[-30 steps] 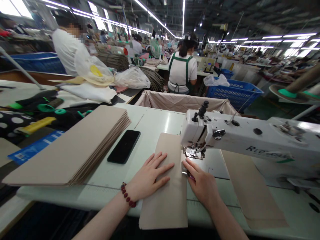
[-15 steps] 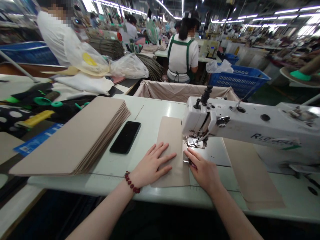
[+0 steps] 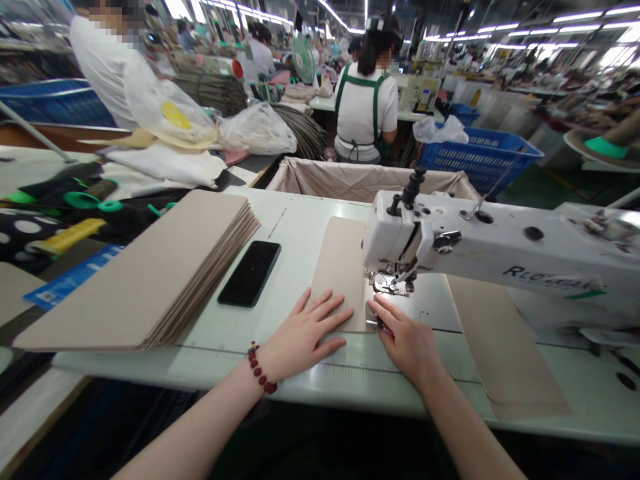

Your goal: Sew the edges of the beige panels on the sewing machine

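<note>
Mid-seam, by the look of it: beige panel (image 3: 340, 267) on the table (image 3: 300, 380) at the presser foot (image 3: 393, 283), left grip (image 3: 305, 333) spread flat on it, right grip (image 3: 407, 347) pressed together at its edge, any pinch hidden; steady feeding called for.

A bracelet of round, dark red beads (image 3: 259, 369) circles the wrist just behind the left grip (image 3: 305, 333); the beads look polished, though at this size that is hard to be sure of. The right grip (image 3: 407, 343) wears nothing visible. The left forearm (image 3: 200, 420) and right forearm (image 3: 465, 427) are both bare, with no sleeve in view, and run out past the bottom edge of the view.
</note>
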The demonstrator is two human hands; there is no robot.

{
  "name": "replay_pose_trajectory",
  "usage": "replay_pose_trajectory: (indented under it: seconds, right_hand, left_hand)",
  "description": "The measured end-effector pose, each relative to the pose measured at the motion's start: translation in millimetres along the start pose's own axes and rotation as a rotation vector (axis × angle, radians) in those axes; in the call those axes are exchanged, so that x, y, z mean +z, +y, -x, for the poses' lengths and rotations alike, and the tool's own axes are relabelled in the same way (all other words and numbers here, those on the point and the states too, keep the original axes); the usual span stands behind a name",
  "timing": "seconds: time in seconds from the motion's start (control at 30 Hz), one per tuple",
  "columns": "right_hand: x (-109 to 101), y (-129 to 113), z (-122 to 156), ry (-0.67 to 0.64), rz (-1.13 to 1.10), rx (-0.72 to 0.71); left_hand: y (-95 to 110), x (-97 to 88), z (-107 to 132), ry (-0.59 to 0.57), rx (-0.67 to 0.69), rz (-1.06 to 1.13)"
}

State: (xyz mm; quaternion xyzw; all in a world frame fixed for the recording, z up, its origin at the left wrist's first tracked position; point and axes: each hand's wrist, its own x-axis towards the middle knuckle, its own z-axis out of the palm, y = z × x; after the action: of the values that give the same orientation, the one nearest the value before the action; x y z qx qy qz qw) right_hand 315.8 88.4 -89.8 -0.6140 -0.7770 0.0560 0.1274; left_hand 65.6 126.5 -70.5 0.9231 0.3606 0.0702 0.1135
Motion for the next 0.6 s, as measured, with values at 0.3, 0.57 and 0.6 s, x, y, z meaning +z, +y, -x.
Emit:
replay_pose_trajectory:
  seconds: [0.3, 0.57, 0.6]
  right_hand:
    - [1, 1, -1, 0.003, -0.021, -0.008]
    - [3, 3, 0, 0.015, -0.035, -0.001]
    - [3, 3, 0, 0.016, -0.036, -0.002]
  left_hand:
    - [2, 0.4, -15, -0.017, 0.085, 0.020]
    - [-8, 5.2, -36, 0.001, 0.071, 0.008]
    - [-10, 5.6, -39, 0.004, 0.066, 0.006]
